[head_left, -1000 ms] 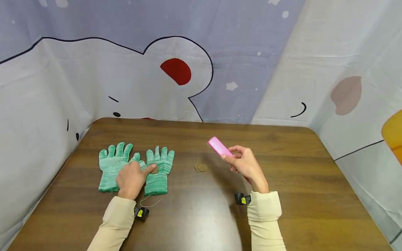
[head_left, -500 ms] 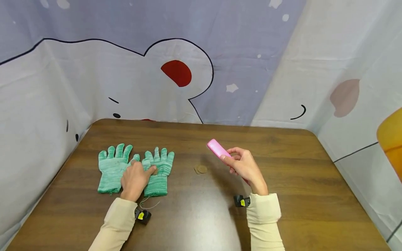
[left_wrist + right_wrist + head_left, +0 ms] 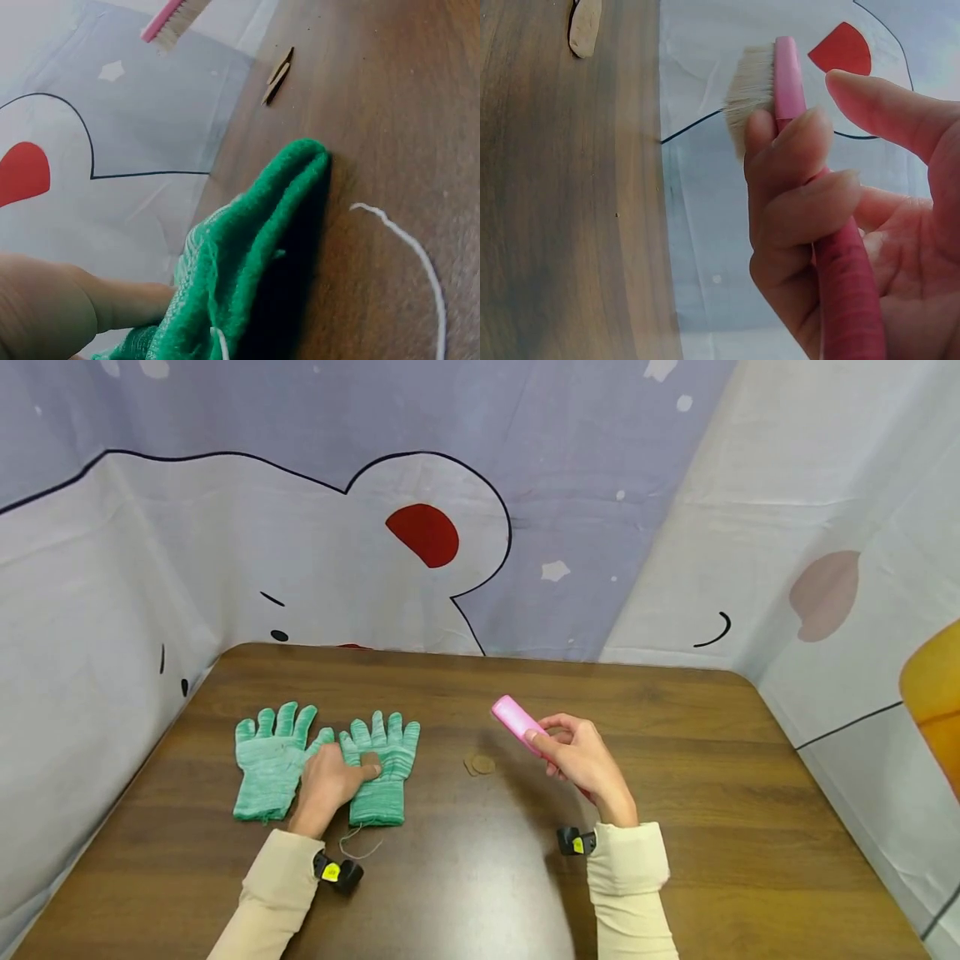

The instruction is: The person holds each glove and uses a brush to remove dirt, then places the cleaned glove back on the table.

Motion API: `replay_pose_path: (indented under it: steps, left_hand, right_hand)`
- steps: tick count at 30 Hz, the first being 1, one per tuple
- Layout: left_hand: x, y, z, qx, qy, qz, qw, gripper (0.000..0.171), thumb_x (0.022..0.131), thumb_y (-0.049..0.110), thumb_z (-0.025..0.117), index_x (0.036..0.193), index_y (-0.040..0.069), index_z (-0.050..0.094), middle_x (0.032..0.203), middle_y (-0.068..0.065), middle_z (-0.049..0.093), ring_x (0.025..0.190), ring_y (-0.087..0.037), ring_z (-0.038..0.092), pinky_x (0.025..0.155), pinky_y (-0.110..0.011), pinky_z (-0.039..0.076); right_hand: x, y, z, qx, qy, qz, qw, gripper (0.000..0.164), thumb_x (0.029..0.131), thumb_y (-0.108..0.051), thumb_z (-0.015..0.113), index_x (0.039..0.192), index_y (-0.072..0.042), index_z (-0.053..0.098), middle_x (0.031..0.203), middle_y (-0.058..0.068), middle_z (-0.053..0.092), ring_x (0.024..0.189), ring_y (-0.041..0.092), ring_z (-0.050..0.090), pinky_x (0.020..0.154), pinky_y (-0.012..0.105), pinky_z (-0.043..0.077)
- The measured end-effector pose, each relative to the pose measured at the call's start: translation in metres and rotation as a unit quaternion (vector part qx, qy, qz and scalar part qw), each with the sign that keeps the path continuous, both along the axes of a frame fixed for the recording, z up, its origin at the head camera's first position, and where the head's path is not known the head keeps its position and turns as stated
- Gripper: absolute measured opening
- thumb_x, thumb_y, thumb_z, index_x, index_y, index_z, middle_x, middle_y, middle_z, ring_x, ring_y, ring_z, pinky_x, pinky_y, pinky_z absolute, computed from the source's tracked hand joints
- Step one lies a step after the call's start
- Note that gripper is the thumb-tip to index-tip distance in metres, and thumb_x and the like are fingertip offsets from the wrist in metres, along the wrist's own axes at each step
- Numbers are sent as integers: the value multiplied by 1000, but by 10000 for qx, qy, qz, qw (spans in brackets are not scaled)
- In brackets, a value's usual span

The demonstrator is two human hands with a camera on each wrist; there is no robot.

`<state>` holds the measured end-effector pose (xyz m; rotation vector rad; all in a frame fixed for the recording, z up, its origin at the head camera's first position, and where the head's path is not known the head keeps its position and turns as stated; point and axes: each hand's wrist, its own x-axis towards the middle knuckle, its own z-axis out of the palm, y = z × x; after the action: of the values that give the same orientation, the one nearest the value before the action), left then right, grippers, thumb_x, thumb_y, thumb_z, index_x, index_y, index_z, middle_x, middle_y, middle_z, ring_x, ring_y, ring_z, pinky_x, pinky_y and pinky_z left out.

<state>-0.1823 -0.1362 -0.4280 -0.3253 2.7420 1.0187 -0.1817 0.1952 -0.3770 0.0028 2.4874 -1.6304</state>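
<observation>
My left hand (image 3: 330, 779) is at the right-hand green knitted glove (image 3: 378, 797), thumb on top of its palm and the other fingers out of sight at its left edge. A small brown piece (image 3: 370, 760) shows on that palm beside the thumb. The cuff (image 3: 262, 217) stands a little off the wood in the left wrist view, with dark shadow under it. A second green glove (image 3: 268, 768) lies flat to the left. My right hand (image 3: 588, 760) holds a pink brush (image 3: 517, 718) above the table; its pale bristles (image 3: 751, 90) show in the right wrist view.
Thin brown discs (image 3: 482, 764) lie overlapping on the wooden table (image 3: 712, 827), between the gloves and the brush. A loose white thread (image 3: 360, 853) trails near the glove's cuff. A printed curtain (image 3: 315, 543) hangs behind the table and along its sides.
My left hand has moved right and slightly down, its thumb further over the right-hand glove. That glove has shifted a little to the right. The brush has drifted slightly left and down.
</observation>
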Motion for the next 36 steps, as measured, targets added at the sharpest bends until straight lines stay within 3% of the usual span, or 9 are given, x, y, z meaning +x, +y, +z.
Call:
replay_pose_path:
  steps: [4, 7, 9, 11, 13, 21, 29, 36]
  left_hand:
    - [1, 0, 0, -26, -153, 38, 9999, 50, 80, 34, 68, 104, -8, 53, 83, -18, 54, 69, -28, 52, 53, -33, 39]
    - [2, 0, 0, -92, -134, 7, 9999, 57, 81, 35, 67, 113, -9, 51, 95, -24, 56, 78, -36, 55, 58, -39, 43]
    - [2, 1, -1, -145, -109, -41, 9998, 66, 82, 35, 66, 125, -10, 44, 113, -29, 52, 92, -43, 54, 66, -46, 46]
    - [3, 2, -1, -227, -8, -52, 9997, 74, 82, 35, 66, 133, -9, 36, 128, -31, 44, 104, -47, 49, 73, -53, 45]
    - [3, 4, -1, -297, 69, -14, 9995, 75, 82, 35, 66, 136, -8, 34, 132, -31, 41, 106, -48, 47, 75, -55, 45]
    - [4, 9, -1, -433, 487, 51, 9979, 72, 81, 31, 69, 135, -4, 39, 129, -29, 46, 98, -46, 54, 65, -52, 48]
    - [3, 8, -2, -504, 716, 5, 9962, 69, 81, 28, 69, 133, -6, 41, 126, -30, 48, 98, -46, 54, 68, -53, 48]
    - [3, 4, -2, -177, 677, 59, 9975, 68, 84, 26, 66, 134, -9, 37, 132, -31, 41, 109, -47, 46, 77, -54, 45]
  right_hand:
    - [0, -1, 0, 7, -43, 31, 10000, 33, 86, -23, 64, 110, -2, 57, 69, 7, 62, 46, 14, 51, 41, 25, 40]
    - [5, -5, 8, -11, -65, 100, 9999, 32, 87, -20, 63, 111, 1, 56, 67, 6, 60, 45, 12, 50, 40, 23, 39]
    - [5, -5, 8, -43, -86, 110, 9999, 33, 87, -19, 63, 111, 1, 55, 67, 6, 60, 45, 12, 49, 40, 23, 39]
    - [5, -5, 7, -38, -76, 121, 9999, 34, 87, -20, 63, 112, 2, 55, 68, 6, 60, 44, 12, 49, 40, 23, 38]
    - [1, -3, -1, -19, -73, 109, 9999, 35, 86, -24, 64, 111, -1, 56, 68, 7, 61, 45, 13, 50, 39, 25, 39]
    - [1, -2, -2, 66, -42, 81, 9999, 34, 86, -25, 65, 109, -2, 57, 70, 8, 62, 45, 16, 51, 40, 25, 39]
    - [2, -2, -3, 65, -174, 195, 9996, 36, 86, -26, 64, 112, -2, 55, 66, 5, 60, 45, 14, 49, 40, 25, 39]
    - [3, -2, 1, 79, -197, 212, 9996, 33, 87, -23, 63, 111, -1, 55, 67, 5, 61, 45, 14, 50, 40, 24, 38]
